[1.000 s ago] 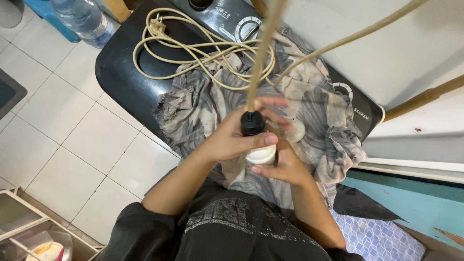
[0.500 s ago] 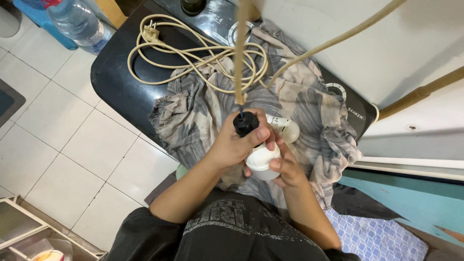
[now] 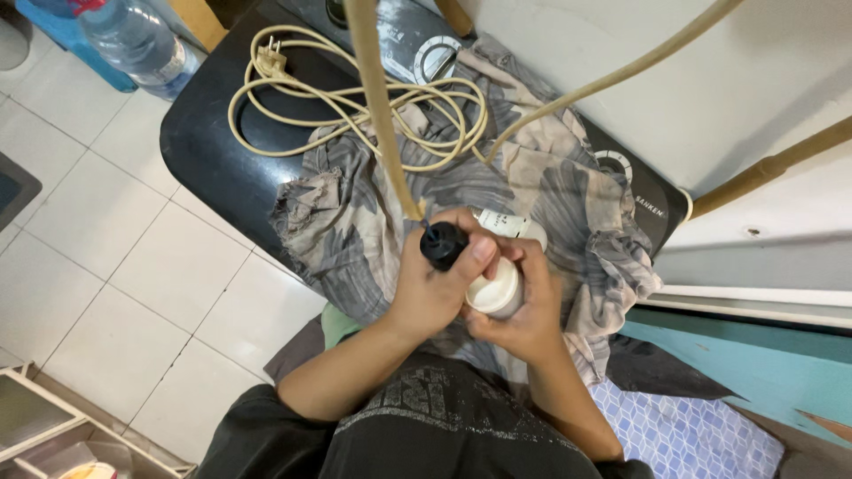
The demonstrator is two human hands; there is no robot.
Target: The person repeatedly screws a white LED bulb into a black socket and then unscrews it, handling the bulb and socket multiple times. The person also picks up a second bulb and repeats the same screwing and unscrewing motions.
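My left hand [image 3: 430, 288] grips a black lamp socket [image 3: 443, 244] that hangs on a beige cable [image 3: 377, 102] running up out of view. My right hand [image 3: 524, 310] is wrapped around a white bulb [image 3: 495, 288] just below and right of the socket, touching it. A second white bulb [image 3: 510, 226] lies on the patterned grey cloth [image 3: 568, 204] right behind my hands. The join between bulb and socket is hidden by my fingers.
The cloth lies on a black appliance top [image 3: 209, 133] with dials and a coiled beige power cord [image 3: 328, 89]. A large water bottle [image 3: 133, 40] stands on the white tiled floor [image 3: 106, 257] at upper left. A turquoise surface [image 3: 754, 372] is at lower right.
The socket and its cable have swung left and tilted. My right hand has closed around the bulb and turned it, with both hands now slightly lower and closer together.
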